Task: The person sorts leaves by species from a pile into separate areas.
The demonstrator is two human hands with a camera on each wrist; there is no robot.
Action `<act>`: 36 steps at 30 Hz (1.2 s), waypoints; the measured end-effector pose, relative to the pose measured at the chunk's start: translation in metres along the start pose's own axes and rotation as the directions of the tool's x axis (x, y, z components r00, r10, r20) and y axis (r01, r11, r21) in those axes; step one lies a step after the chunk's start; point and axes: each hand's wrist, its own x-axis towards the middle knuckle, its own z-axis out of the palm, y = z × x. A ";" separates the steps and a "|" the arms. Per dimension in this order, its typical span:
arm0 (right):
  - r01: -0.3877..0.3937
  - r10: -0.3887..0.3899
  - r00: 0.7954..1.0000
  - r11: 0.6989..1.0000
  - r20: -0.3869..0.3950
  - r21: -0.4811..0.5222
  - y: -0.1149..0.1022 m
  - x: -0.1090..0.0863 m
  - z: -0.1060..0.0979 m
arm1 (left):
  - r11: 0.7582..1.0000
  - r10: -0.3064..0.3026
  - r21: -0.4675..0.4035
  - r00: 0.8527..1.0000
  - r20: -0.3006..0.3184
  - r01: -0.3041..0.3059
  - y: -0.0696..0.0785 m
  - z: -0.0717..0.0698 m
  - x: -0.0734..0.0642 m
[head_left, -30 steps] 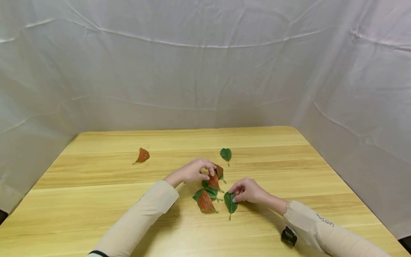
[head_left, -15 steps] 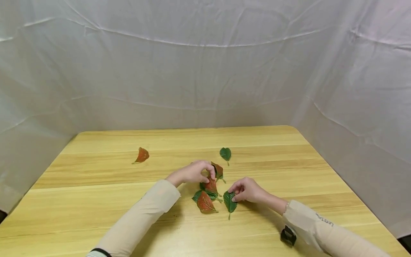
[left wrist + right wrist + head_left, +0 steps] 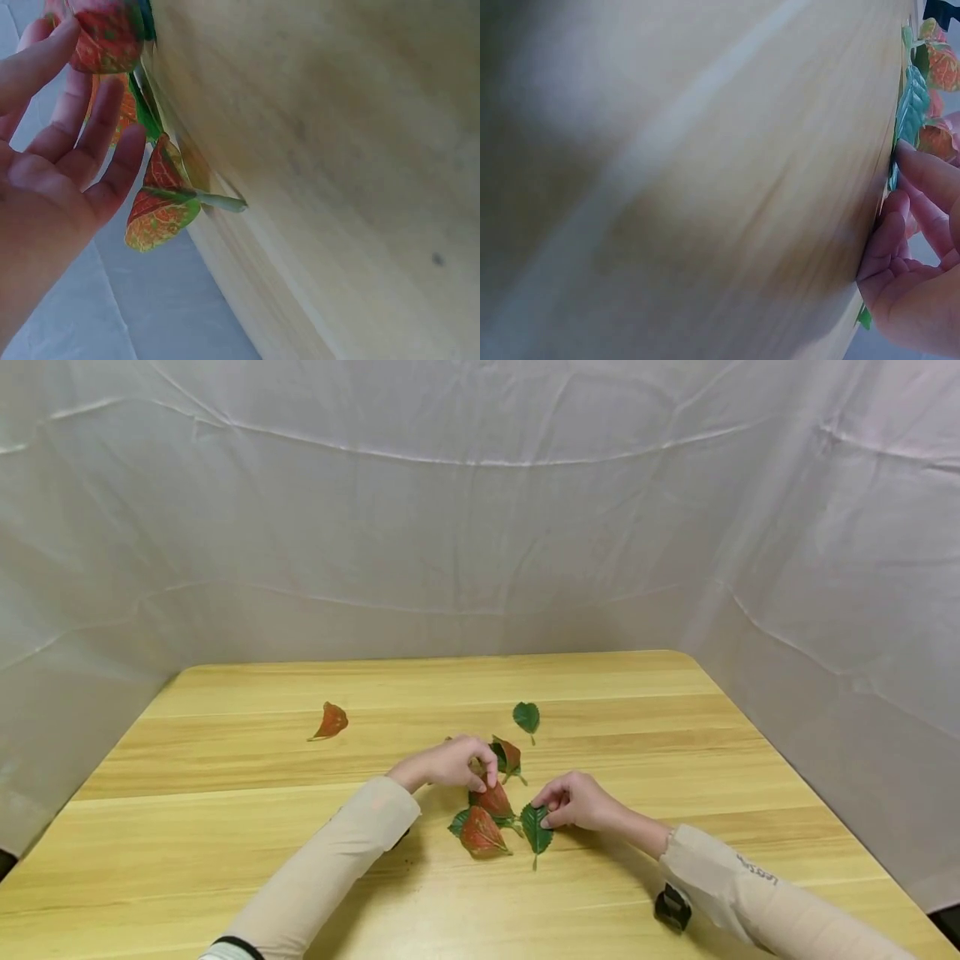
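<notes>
In the head view my left hand (image 3: 459,763) pinches the upper edge of a red leaf (image 3: 492,798) between thumb and fingers. This leaf lies over green leaves in a small pile, and its lower part meets another red leaf (image 3: 483,832) in front. The left wrist view shows my thumb against the held leaf's red face (image 3: 112,37). To the right, my right hand (image 3: 581,803) pinches a green leaf (image 3: 536,828) by its upper right edge, its stem pointing toward me. In the right wrist view that green leaf (image 3: 912,109) is low over the wood, partly behind my thumb.
Behind the pile lies a red leaf overlapping green (image 3: 510,756). A lone green leaf (image 3: 527,717) is farther back, and a curled red leaf (image 3: 331,721) sits at the back left. Pale cloth (image 3: 450,527) hangs around the wooden table (image 3: 225,827).
My left hand has drawn its red leaf slightly toward me, down onto the front leaves, uncovering more of the red and green leaves behind. My right hand has stayed nearly still with the green leaf.
</notes>
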 end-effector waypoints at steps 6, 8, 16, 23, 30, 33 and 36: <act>-0.001 0.001 1.000 1.000 -0.001 -0.017 0.001 0.001 0.000 | 0.984 0.077 -0.160 0.997 0.024 -0.072 -0.008 -0.001 0.000; -0.004 0.004 1.000 1.000 0.000 -0.017 0.001 0.001 0.000 | 0.971 0.100 -0.219 0.995 0.027 -0.092 -0.010 -0.002 0.000; -0.009 0.009 1.000 1.000 0.005 -0.011 0.000 0.001 0.000 | 0.906 0.081 -0.418 0.997 0.011 -0.069 -0.009 -0.003 -0.003; -0.011 0.011 1.000 0.999 0.008 -0.030 0.002 0.001 0.001 | 0.864 -0.051 -0.503 0.998 -0.045 0.021 -0.008 -0.004 -0.007; -0.026 0.026 1.000 0.999 0.007 -0.037 0.001 0.001 0.001 | 0.804 -0.137 -0.591 0.987 -0.087 0.059 -0.013 -0.010 -0.014; -0.037 0.037 0.999 0.999 0.006 -0.030 0.001 0.001 0.001 | 0.793 -0.128 -0.608 0.987 -0.099 0.042 -0.016 -0.012 -0.017; -0.039 0.040 0.999 0.999 0.006 -0.027 0.002 0.002 0.001 | 0.786 -0.115 -0.618 0.987 -0.117 0.018 -0.017 -0.013 -0.020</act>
